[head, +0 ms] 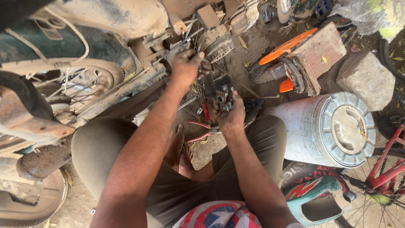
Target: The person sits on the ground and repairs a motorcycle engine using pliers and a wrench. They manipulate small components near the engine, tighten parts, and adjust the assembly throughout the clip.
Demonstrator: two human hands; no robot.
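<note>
— Engine part (222, 95), black and greasy, is what both hands are busy with; where does it sit?

— Near the middle of the dirt ground (253, 46), held up above it, just ahead of the person's knees. But go from the left edge first.

— At the left edge there is a dusty motorcycle (84, 63), its spoked wheel (84, 80) and mud-caked frame close to the person's left knee.

— And the left hand (185, 67)?

— It reaches forward, fingers curled tight round a thin metal tool (236, 82) whose shaft slants down to the right, past the engine part. What kind of tool it is I cannot tell.

— Below it?

— A red-handled screwdriver (205, 110) and red-handled pliers (200, 131) lie on the ground, just beside the person's bare foot (177, 147).

— The right hand (230, 116)?

— It cups the engine part from beneath, fingers closed on its lower side, with a coil spring (209, 83) standing just left of the part.

— Further right?

— A brown block (320, 52) with an orange plastic piece (287, 45) leaning on it, then a grey stone (366, 78) towards the right edge. Nearer the person lies a large white drum-shaped container (333, 128) on its side, touching the right knee. In the lower right corner are a teal and red fairing (316, 194) and a red bicycle frame (390, 162) with spokes.
</note>
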